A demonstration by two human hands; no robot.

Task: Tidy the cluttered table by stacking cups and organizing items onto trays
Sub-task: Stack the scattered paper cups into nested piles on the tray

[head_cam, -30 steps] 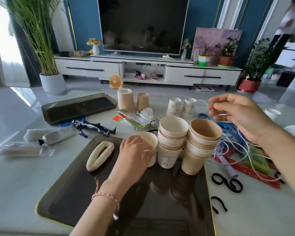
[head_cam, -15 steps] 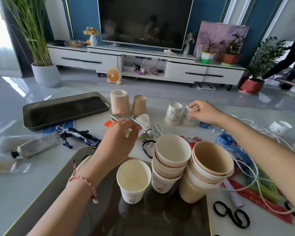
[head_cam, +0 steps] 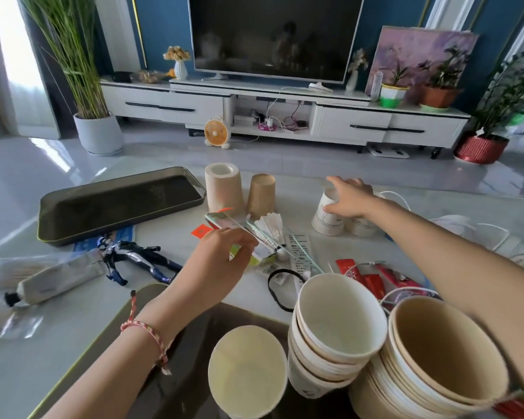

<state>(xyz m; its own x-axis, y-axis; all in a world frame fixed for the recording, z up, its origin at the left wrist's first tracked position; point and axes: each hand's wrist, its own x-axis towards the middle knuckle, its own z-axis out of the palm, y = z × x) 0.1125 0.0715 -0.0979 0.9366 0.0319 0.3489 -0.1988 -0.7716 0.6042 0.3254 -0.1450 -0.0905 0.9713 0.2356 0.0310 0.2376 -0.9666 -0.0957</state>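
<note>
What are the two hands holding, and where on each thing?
The left hand pinches a flat packet by its near edge. The right hand grips an upturned white cup around its raised base end.

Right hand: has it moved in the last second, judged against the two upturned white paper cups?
Yes. The right hand moved left and farther away, from beside the two upturned white paper cups onto them.

An upturned white paper cup [head_cam: 327, 220] at the far side of the pale glossy table [head_cam: 73, 343] is grasped from above by the right hand [head_cam: 350, 196]. A flat silvery foil packet [head_cam: 221, 220] is pinched by the left hand [head_cam: 221, 261]. A stack of white paper cups [head_cam: 330, 343] and a stack of brown paper cups [head_cam: 436, 364] are seen on the near dark tray [head_cam: 194, 382].
</note>
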